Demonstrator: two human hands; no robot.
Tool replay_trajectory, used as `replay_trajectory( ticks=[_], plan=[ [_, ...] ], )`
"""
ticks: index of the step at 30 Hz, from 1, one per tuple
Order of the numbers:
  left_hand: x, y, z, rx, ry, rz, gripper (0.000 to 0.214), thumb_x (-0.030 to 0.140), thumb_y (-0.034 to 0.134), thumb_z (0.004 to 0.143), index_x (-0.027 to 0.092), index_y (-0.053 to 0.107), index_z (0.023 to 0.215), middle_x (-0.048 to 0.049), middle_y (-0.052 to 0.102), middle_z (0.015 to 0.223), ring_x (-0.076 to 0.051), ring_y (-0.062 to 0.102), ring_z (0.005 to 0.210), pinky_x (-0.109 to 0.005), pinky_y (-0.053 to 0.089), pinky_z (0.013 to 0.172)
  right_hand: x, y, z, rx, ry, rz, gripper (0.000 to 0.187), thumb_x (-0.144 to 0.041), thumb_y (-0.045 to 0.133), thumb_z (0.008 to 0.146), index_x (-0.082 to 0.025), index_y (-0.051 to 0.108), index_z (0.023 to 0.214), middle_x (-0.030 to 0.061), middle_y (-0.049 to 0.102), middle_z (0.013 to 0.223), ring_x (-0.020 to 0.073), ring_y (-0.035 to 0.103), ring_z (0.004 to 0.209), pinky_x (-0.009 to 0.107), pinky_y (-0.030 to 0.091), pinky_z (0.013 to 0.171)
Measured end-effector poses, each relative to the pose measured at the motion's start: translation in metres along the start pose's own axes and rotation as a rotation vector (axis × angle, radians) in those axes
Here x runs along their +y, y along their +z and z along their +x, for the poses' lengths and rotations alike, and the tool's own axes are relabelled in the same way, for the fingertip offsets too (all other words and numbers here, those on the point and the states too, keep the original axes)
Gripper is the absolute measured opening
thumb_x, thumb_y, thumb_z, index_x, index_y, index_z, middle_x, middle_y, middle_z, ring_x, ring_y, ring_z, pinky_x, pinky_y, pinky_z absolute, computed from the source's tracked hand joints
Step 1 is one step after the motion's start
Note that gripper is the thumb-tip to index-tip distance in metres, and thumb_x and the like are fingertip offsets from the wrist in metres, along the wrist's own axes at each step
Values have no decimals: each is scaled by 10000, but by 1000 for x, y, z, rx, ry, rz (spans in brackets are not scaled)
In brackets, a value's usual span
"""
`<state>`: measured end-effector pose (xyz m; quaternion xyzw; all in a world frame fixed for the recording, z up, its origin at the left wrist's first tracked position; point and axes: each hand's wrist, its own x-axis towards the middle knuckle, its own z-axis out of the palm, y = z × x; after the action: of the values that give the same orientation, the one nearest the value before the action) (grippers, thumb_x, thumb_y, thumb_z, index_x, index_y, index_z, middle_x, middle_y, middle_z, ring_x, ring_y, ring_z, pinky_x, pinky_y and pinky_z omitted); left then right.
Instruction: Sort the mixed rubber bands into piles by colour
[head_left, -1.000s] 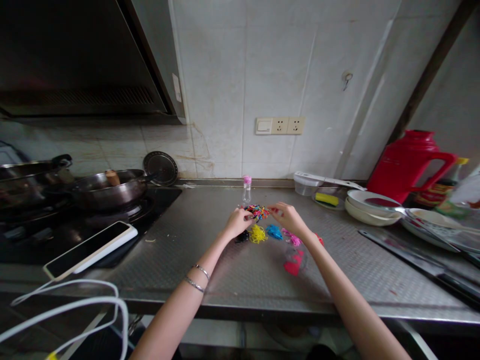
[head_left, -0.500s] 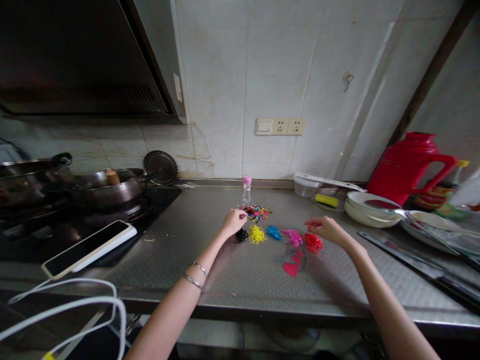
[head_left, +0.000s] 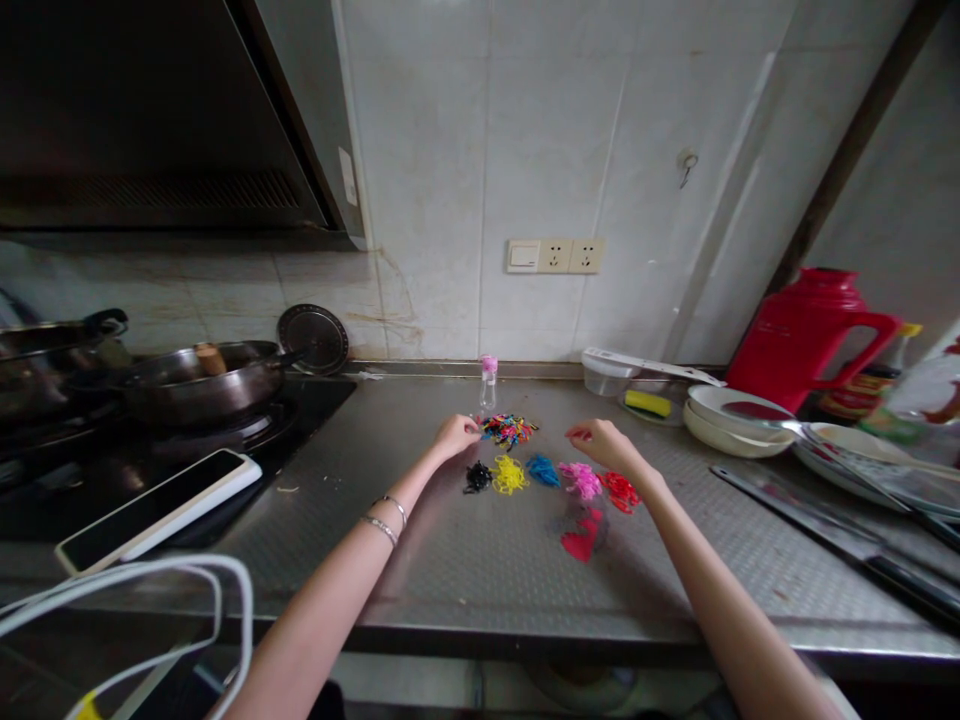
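A mixed-colour heap of small elastic bands (head_left: 508, 430) lies on the steel counter (head_left: 480, 560). In front of it sit sorted piles: black (head_left: 477, 477), yellow (head_left: 510, 475), blue (head_left: 541, 469), pink (head_left: 582, 479) and red (head_left: 621, 490). My left hand (head_left: 456, 437) rests at the heap's left edge with fingers pinched together; what they hold is too small to name. My right hand (head_left: 602, 444) hovers right of the heap, above the pink pile, its fingers curled. A clear lid with a red heart (head_left: 583, 537) lies nearer me. A small bottle with a pink cap (head_left: 488, 381) stands behind the heap.
A stove with pans (head_left: 187, 380) and a phone (head_left: 157, 510) on its edge fill the left. White cables (head_left: 127, 620) hang at the lower left. On the right are bowls and plates (head_left: 739, 410), a red thermos jug (head_left: 810, 330), a yellow sponge (head_left: 649, 403) and a long knife (head_left: 840, 530).
My right hand went from the mixed heap out to the red pile, then came back toward the heap. My left hand stayed at the heap's left edge.
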<state>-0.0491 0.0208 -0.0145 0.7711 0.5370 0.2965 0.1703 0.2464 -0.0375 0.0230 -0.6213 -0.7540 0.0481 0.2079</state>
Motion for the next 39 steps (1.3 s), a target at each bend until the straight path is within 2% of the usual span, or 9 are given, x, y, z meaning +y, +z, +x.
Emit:
replay_trajectory(
  ticks=[8,15,19,25,29,33,39],
  plan=[
    [-11,16,9,-1,21,-50,174,219,542,668,128,680,722,-45,656,701,-122,558,619,-225,405,608,-33,3,11,-33,-30,-75,262,-257,482,738,-251,674,916,34,682,892,166,606,828,205,412,669],
    [-8,17,9,25,29,-73,186,211,521,665,115,679,677,-40,646,642,-129,555,597,-230,401,586,-41,6,19,-20,-36,-54,255,-249,491,738,-244,675,915,30,680,900,165,601,842,202,410,669],
    [11,20,7,50,95,-97,198,230,528,677,109,682,707,-52,653,670,-133,559,613,-232,403,593,-41,10,24,-3,-22,-54,253,-254,484,743,-245,676,908,34,681,886,168,604,828,203,409,656],
    [54,36,1,-45,231,-139,178,236,543,687,121,677,706,-58,664,700,-137,572,639,-230,413,614,-41,17,28,47,8,-48,272,-270,465,758,-245,663,942,36,677,875,159,599,825,198,404,650],
    [69,46,-6,-81,295,-121,175,241,563,687,122,682,735,-55,664,694,-134,565,631,-230,412,621,-38,26,27,72,36,-47,295,-275,451,768,-253,643,991,40,668,892,157,596,823,198,403,653],
    [65,45,-8,-76,290,-150,206,287,571,700,124,679,766,-55,667,716,-134,566,639,-232,417,620,-36,31,27,58,8,-52,307,-265,454,765,-260,622,1022,38,653,951,163,585,861,203,403,669],
    [42,22,-2,61,167,-241,201,270,546,725,123,681,742,-63,675,748,-141,578,674,-247,432,654,-44,33,32,16,-58,-69,314,-319,443,803,-243,595,1067,61,605,1064,178,559,928,224,405,727]
  ],
)
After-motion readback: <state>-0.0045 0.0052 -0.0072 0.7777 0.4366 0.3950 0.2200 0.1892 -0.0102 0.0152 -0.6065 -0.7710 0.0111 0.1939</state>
